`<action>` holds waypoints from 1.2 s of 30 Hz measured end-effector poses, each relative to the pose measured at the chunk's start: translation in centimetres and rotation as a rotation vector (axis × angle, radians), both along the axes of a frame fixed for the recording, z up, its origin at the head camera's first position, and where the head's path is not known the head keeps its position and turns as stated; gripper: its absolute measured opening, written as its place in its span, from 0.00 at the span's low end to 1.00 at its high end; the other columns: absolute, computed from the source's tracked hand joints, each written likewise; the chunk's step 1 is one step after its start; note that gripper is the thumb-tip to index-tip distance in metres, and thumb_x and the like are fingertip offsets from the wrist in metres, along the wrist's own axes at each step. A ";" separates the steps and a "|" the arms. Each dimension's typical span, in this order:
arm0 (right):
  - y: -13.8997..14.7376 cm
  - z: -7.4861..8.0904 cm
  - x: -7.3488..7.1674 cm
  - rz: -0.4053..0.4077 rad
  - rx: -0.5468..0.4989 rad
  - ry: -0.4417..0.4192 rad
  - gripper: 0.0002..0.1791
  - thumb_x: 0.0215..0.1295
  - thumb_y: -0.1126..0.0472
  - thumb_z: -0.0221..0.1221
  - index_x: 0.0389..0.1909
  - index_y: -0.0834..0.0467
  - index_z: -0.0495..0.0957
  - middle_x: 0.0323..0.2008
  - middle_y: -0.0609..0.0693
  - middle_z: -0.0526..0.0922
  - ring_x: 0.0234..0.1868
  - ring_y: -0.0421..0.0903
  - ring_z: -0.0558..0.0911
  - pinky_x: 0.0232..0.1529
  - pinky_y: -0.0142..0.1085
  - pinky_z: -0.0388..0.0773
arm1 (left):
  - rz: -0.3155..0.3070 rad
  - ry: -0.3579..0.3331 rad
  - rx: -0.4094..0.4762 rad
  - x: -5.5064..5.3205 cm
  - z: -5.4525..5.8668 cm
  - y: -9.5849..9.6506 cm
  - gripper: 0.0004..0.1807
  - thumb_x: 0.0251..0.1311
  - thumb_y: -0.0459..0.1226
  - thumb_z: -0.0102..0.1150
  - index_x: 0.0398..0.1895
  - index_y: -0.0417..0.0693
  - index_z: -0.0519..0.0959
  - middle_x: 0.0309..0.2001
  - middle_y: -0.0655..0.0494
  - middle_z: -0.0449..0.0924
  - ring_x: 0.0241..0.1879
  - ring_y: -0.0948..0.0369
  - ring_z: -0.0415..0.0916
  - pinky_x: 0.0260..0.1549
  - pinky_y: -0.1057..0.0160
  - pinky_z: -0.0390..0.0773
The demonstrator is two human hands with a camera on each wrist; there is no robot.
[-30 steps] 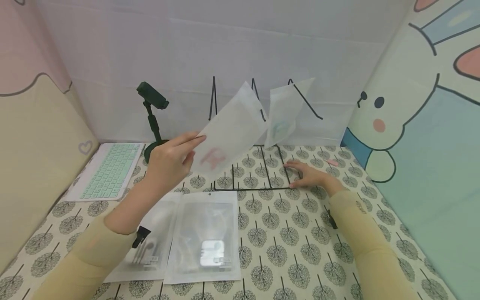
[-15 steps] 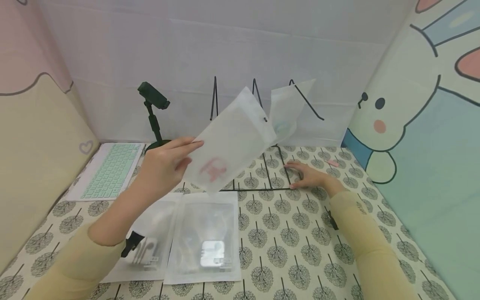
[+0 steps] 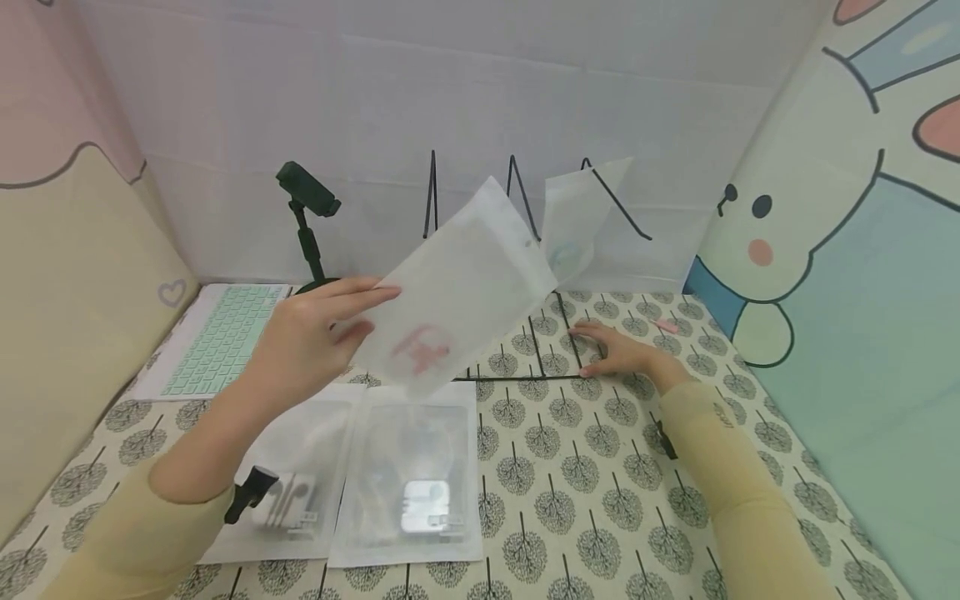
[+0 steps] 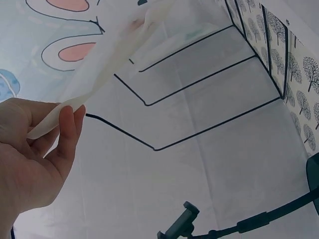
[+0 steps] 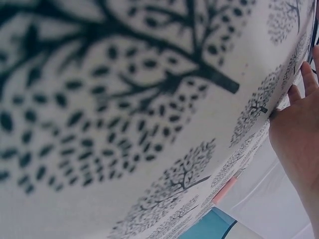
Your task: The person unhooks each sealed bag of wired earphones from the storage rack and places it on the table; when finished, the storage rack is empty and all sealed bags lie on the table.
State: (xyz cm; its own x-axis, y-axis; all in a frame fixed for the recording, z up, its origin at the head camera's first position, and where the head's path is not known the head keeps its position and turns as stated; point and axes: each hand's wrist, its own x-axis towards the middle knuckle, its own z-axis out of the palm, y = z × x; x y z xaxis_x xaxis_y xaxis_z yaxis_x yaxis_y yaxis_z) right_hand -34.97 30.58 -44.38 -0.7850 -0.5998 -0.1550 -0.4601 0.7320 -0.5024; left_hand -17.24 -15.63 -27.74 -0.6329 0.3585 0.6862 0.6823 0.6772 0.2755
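My left hand pinches the side edge of a translucent white zip bag between thumb and fingers. A pinkish-red item shows faintly through its lower part. The bag hangs tilted in the air; its punched top end is beside the tip of the middle hook of a black wire rack, apparently off it. My right hand rests at the right end of the rack's base, fingertips on the wire. A second bag, with a greenish item inside, hangs from the right hook. The left hook is bare.
Two flat bags lie near the front: the left bag and the right bag, each with a white item inside. A mint keyboard and a dark green phone stand stand left. A small pink object lies right.
My left hand has drawn the bag down and left toward me. The hook tip, earlier showing at the bag's hole, now lies just beyond its top edge. My right hand has stayed put.
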 end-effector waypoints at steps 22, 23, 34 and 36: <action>0.2 -0.3 -0.2 0.001 0.003 -0.013 0.49 0.53 0.46 0.67 0.72 0.56 0.54 0.73 0.60 0.45 0.73 0.64 0.42 0.66 0.66 0.39 | -0.031 -0.471 0.145 1.7 -3.9 -2.4 0.23 0.54 0.31 0.65 0.54 0.60 0.80 0.56 0.59 0.78 0.53 0.60 0.75 0.32 0.72 0.76; 0.2 -0.3 -0.3 0.003 -0.001 -0.011 0.49 0.53 0.46 0.67 0.72 0.56 0.54 0.73 0.60 0.45 0.73 0.64 0.42 0.66 0.66 0.39 | -0.038 -0.492 0.168 1.7 -4.3 -2.3 0.23 0.55 0.32 0.65 0.54 0.60 0.80 0.56 0.58 0.78 0.51 0.61 0.76 0.29 0.71 0.76; -0.1 0.2 0.2 -0.005 -0.016 -0.014 0.49 0.54 0.48 0.67 0.72 0.58 0.54 0.73 0.61 0.45 0.72 0.65 0.42 0.66 0.66 0.39 | -0.010 -0.698 0.277 2.3 -8.4 -2.0 0.24 0.54 0.40 0.67 0.56 0.62 0.78 0.59 0.58 0.75 0.53 0.57 0.76 0.38 0.70 0.78; 0.0 0.2 0.3 -0.004 -0.015 -0.013 0.49 0.54 0.48 0.67 0.72 0.59 0.53 0.73 0.62 0.45 0.72 0.65 0.42 0.66 0.66 0.39 | -0.006 -0.740 0.292 2.8 -8.8 -1.8 0.24 0.53 0.40 0.67 0.57 0.62 0.78 0.60 0.59 0.74 0.56 0.57 0.73 0.46 0.68 0.78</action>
State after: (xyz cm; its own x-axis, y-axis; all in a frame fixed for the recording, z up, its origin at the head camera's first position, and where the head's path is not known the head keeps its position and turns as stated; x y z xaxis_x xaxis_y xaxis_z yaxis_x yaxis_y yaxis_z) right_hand -34.63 30.55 -44.20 -0.7851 -0.5994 -0.1563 -0.4507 0.7258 -0.5197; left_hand -14.44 -17.41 -36.55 -0.9598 0.2339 0.1549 0.2560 0.5045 0.8246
